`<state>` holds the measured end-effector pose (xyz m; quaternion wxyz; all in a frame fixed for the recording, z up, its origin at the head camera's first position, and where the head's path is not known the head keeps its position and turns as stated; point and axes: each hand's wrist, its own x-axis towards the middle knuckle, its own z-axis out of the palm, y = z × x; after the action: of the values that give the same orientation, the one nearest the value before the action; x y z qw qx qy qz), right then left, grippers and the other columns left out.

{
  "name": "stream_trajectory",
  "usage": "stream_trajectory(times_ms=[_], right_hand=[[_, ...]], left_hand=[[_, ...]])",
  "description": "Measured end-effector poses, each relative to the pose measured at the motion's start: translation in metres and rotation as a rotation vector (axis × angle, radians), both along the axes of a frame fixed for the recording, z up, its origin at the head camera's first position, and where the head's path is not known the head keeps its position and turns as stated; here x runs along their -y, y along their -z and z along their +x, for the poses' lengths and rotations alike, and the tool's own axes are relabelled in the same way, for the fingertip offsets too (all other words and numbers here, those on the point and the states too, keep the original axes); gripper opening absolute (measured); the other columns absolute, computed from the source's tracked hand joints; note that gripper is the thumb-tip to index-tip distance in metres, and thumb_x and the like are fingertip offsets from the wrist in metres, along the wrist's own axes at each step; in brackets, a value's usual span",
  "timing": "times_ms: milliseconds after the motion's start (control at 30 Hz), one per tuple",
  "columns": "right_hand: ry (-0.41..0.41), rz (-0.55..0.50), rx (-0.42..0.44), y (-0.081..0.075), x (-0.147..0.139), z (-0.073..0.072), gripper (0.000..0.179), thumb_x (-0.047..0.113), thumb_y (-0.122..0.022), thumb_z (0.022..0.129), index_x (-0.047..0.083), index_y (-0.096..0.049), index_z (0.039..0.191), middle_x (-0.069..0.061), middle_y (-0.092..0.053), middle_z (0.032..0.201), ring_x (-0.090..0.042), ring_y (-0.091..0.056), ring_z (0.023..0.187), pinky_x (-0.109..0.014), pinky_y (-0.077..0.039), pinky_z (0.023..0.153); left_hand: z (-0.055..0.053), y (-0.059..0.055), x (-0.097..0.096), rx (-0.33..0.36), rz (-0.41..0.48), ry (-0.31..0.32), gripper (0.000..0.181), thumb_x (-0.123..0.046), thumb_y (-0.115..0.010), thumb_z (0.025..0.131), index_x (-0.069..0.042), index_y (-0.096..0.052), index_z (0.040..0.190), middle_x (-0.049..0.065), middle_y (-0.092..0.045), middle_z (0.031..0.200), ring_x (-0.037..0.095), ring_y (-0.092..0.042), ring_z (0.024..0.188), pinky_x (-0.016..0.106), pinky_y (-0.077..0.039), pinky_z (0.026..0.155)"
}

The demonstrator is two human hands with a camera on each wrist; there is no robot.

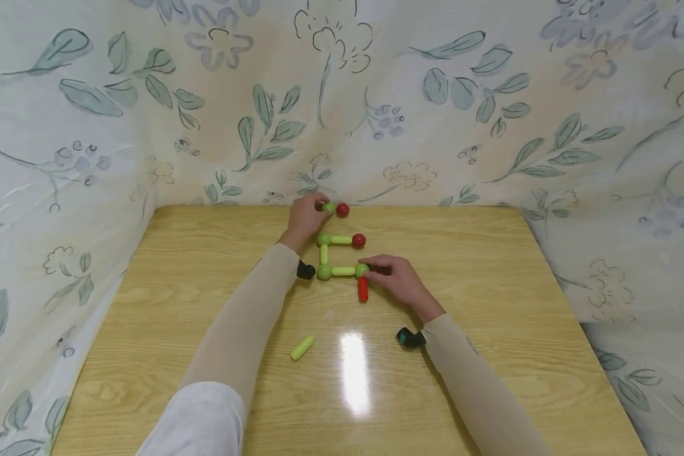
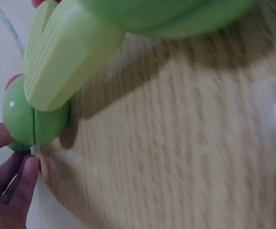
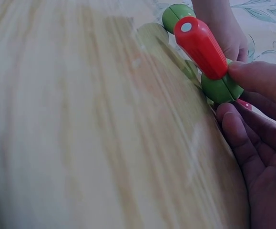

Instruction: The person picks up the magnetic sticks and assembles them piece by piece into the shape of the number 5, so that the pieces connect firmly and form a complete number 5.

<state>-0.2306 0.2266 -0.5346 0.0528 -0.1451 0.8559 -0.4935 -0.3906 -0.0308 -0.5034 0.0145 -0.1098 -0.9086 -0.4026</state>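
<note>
At the back of the table my left hand (image 1: 306, 220) pinches a green ball (image 1: 329, 208) between thumb and fingers, close beside a red ball (image 1: 342, 209). Nearer to me lies a magnetic ball-and-stick chain: a green ball (image 1: 324, 239) joined by a yellow-green stick (image 1: 341, 240) to another red ball (image 1: 358, 240), and by a second stick (image 1: 324, 255) to a lower green ball (image 1: 324, 272). From there a third stick (image 1: 343, 271) reaches the right-hand green ball (image 3: 219, 90), which my right hand (image 1: 401, 280) pinches. A red stick (image 3: 202, 47) sticks out from this ball towards me.
One loose yellow-green stick (image 1: 303, 349) lies on the wooden table (image 1: 479, 278) in front of the chain. Floral cloth (image 1: 342, 145) hangs behind the table's back edge. Black wrist cameras (image 1: 411, 337) hang off both forearms, just above the table.
</note>
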Motion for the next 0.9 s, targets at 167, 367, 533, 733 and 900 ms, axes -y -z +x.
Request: stream_trajectory(times_ms=[167,367,533,733,900], right_hand=[[-0.014,-0.003,-0.012,0.002,0.0,-0.001,0.032,0.027,-0.079,0.103,0.021,-0.079,0.134,0.004,-0.075,0.127,-0.021,-0.066,0.112,-0.045,-0.054,0.098],[-0.017,-0.001,-0.015,0.004,-0.002,0.0,0.032,0.029,-0.08,0.103,0.021,-0.08,0.134,0.005,-0.075,0.127,-0.021,-0.066,0.109,-0.044,-0.055,0.095],[-0.017,0.01,-0.021,0.002,-0.004,0.0,0.032,0.029,-0.079,0.103,0.022,-0.08,0.134,0.005,-0.075,0.127,-0.022,-0.066,0.109,-0.043,-0.055,0.095],[-0.004,0.015,-0.024,0.001,-0.005,0.002,0.031,0.027,-0.08,0.102,0.021,-0.08,0.133,0.003,-0.075,0.128,-0.021,-0.067,0.111,-0.043,-0.055,0.097],[-0.021,0.007,-0.02,0.002,-0.003,0.001,0.031,0.028,-0.08,0.102,0.021,-0.08,0.133,0.003,-0.075,0.128,-0.022,-0.066,0.113,-0.045,-0.054,0.098]], left_hand=[[0.007,-0.001,0.009,0.0,0.042,-0.009,0.029,-0.014,-0.081,0.1,-0.008,-0.075,0.127,0.011,-0.074,0.126,0.027,-0.067,0.116,0.043,-0.052,0.105],[0.015,-0.004,0.021,0.044,0.136,-0.006,0.034,-0.012,-0.079,0.099,-0.006,-0.073,0.132,0.011,-0.072,0.125,0.027,-0.067,0.114,0.043,-0.053,0.104],[0.022,-0.01,0.029,0.05,0.18,-0.01,0.034,-0.012,-0.076,0.1,-0.007,-0.073,0.134,0.01,-0.071,0.125,0.026,-0.067,0.114,0.043,-0.053,0.104],[0.039,-0.021,0.037,-0.037,0.151,0.056,0.029,-0.01,-0.079,0.1,-0.005,-0.077,0.129,0.014,-0.075,0.122,0.028,-0.072,0.107,0.041,-0.057,0.098],[0.07,-0.031,0.049,-0.036,0.184,0.136,0.029,-0.009,-0.08,0.1,-0.004,-0.077,0.128,0.012,-0.076,0.12,0.026,-0.072,0.103,0.039,-0.06,0.093]])
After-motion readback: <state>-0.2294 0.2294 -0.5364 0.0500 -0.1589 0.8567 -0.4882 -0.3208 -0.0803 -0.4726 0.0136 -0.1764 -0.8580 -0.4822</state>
